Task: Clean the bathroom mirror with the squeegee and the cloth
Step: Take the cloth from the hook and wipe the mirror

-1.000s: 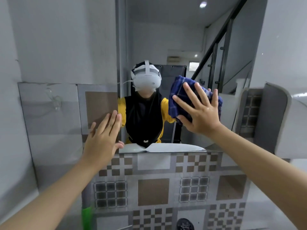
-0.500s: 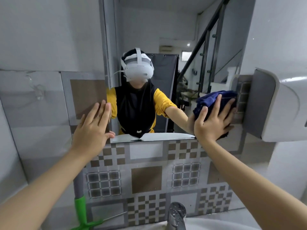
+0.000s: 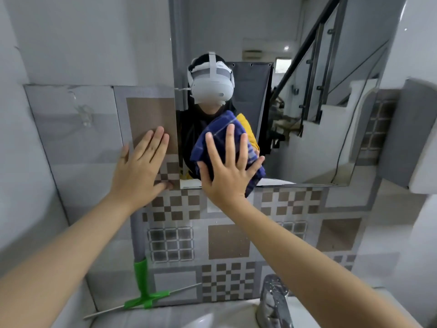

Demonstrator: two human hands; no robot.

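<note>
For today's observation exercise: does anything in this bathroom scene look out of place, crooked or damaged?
Nothing is spilled. The squeegee stands propped against the tiled wall on the sink edge, blade slanting, unused. A broken-looking clear hook hangs on the wall, left of the mirror.

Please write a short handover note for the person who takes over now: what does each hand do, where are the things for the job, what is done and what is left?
Left hand: open, flat on the tiled wall beside the mirror's left edge, holding nothing.
Right hand: open palm, fingers spread, pressing the dark blue checked cloth against the lower left part of the frameless wall mirror.
Green-handled squeegee: unheld, leaning upright against the wall, blade resting on the white basin's rim, left of the chrome tap.
Done: cannot tell how much glass has been wiped.
Left: wiping continues; squeegee not in use now.
</note>
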